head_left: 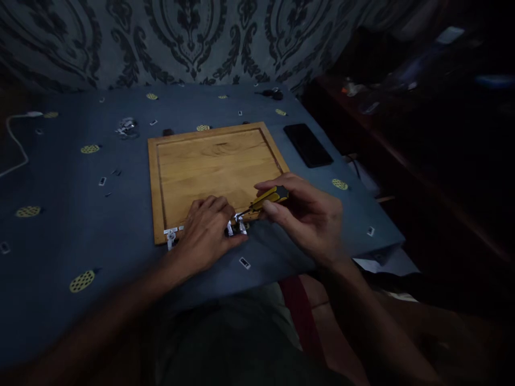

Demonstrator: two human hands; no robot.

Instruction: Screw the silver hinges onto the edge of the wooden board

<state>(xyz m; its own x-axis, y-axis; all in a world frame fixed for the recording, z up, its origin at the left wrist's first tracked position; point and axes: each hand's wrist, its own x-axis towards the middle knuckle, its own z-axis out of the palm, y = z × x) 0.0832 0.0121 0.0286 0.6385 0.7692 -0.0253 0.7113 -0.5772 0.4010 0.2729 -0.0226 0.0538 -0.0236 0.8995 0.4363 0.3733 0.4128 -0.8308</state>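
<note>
A wooden board with a grooved border lies on a table under a blue cloth. My left hand rests on the board's near edge, covering a small silver metal part whose ends stick out at both sides, the other end showing as a bracket. My right hand grips a yellow-and-black screwdriver. Its tip points left and down at the metal part next to my left fingers.
A black phone lies right of the board. Small metal pieces and a silver cluster are scattered on the cloth. A white cable runs at far left. Dark furniture stands at the right, past the table's edge.
</note>
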